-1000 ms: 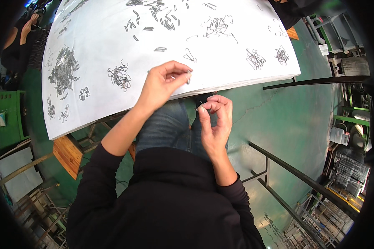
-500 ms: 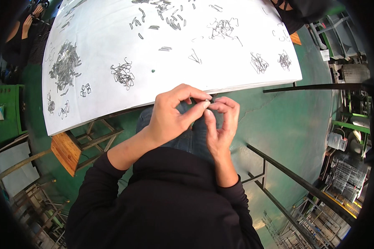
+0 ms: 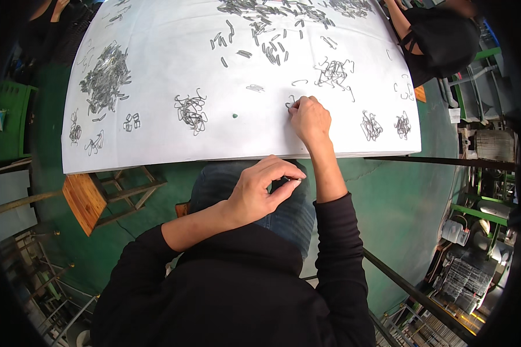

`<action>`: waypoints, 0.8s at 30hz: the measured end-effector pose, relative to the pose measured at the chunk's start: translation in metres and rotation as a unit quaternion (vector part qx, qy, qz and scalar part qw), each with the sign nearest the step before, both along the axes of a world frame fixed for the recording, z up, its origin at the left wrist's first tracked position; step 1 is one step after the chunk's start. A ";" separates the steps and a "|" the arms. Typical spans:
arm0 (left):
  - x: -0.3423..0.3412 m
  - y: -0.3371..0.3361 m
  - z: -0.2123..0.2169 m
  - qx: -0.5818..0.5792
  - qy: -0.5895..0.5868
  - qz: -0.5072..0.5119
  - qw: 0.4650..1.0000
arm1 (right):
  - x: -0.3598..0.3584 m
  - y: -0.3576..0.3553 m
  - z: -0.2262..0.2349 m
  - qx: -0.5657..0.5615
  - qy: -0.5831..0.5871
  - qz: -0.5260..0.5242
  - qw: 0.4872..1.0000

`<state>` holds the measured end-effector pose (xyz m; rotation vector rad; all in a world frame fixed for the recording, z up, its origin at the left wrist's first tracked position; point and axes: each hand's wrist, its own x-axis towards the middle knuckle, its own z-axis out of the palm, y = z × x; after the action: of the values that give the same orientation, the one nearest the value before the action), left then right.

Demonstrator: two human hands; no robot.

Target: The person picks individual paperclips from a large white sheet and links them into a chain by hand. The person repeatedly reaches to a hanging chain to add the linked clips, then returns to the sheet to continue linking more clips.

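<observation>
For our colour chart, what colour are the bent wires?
Grey bent wires, clearest in the head view.

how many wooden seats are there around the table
3: a wooden seat at the near left corner of the white table, a second seat's edge beside the blue jeans, and a third seat's corner beside the co-worker at right. Others may be hidden.

Head-worn fisheye view, looking steeply down: torso (image 3: 231,283) close below, hands (image 3: 311,121) mid-frame, white table (image 3: 162,139) beyond.
</observation>
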<state>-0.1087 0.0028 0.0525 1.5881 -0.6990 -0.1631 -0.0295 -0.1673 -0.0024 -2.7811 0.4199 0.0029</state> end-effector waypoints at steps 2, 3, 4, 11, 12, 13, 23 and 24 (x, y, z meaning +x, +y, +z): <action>0.000 0.001 0.000 0.001 -0.001 0.005 1.000 | -0.001 -0.004 0.001 0.015 -0.024 0.003 1.000; 0.000 0.001 0.000 0.003 0.000 0.006 1.000 | -0.004 -0.008 0.005 0.122 -0.031 0.000 0.992; 0.000 0.002 0.000 0.001 0.001 0.008 1.000 | -0.008 -0.014 0.010 0.229 -0.041 0.003 0.973; -0.004 -0.002 0.000 0.007 -0.007 0.025 1.000 | -0.093 -0.008 0.066 0.647 -0.079 -0.119 0.749; -0.005 -0.003 0.000 0.003 0.003 0.028 1.000 | -0.105 -0.002 0.073 0.671 -0.106 -0.115 0.725; -0.006 -0.003 0.000 0.001 0.008 0.032 0.999 | -0.116 0.005 0.078 0.672 -0.112 -0.143 0.718; -0.008 -0.007 0.003 0.000 -0.022 0.041 0.999 | -0.157 0.039 0.079 0.652 -0.224 -0.153 0.708; -0.008 -0.007 0.004 -0.005 -0.026 0.039 0.999 | -0.156 0.040 0.077 0.649 -0.231 -0.152 0.709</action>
<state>-0.1169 -0.0044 0.0563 1.6114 -0.6755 -0.0611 -0.1859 -0.1278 0.0749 -1.2148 0.4615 -0.3327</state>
